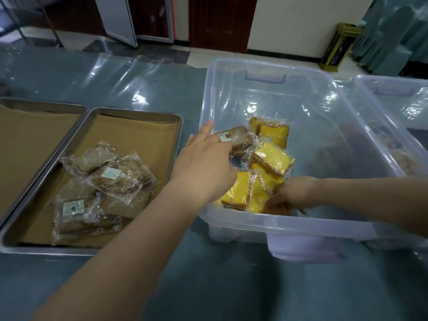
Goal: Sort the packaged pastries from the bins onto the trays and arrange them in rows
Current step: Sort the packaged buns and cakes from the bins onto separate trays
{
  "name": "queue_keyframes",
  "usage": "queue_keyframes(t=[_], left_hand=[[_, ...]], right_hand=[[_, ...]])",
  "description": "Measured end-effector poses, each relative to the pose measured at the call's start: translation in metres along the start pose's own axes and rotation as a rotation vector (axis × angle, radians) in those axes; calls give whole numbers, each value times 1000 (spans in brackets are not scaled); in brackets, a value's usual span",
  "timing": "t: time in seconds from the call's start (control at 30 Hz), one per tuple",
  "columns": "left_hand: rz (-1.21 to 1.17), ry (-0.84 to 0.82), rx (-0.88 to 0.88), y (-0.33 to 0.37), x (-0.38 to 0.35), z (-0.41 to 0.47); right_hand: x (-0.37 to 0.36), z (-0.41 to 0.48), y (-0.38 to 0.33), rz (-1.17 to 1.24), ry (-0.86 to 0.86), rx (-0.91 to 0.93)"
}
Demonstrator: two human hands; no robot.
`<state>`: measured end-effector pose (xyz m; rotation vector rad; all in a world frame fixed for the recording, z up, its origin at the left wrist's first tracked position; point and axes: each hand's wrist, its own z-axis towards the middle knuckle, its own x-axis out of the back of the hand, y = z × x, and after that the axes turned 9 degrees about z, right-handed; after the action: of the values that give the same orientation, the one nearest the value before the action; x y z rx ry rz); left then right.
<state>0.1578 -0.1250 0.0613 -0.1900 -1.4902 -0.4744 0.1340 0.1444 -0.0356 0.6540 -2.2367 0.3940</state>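
Centre frame, left hand (fingers spread) touched a brown packet; right hand, among yellow packets, hid its grip.

Stretching the left arm forward and to the right from the lower left, forearm bare, wrist straight. Holding the left hand palm down, back of the hand facing up, fingers extending forward and slightly spreading. Bringing the right arm in level from the right edge, pointing left. Turning the right hand knuckles up, dipping its fingers downward out of sight, possibly curling round something, though too hidden to tell.
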Motion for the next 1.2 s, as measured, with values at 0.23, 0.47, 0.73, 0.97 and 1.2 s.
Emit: queue_keyframes(t=[0.23, 0.47, 0.73, 0.97, 1.2], left_hand=[[339, -101, -32, 8, 8, 0], [538, -457, -274, 34, 8, 51], [845, -953, -862, 58, -73, 78], [923, -1069, -961, 61, -120, 55], [1037, -1027, -1013, 57, -118, 57]], right_hand=[[47, -11, 19, 152, 177, -169], [58, -11, 24, 183, 391, -188], [57, -16, 32, 279, 342, -274], [56, -11, 27, 326, 310, -276], [59, -13, 25, 319, 324, -280]])
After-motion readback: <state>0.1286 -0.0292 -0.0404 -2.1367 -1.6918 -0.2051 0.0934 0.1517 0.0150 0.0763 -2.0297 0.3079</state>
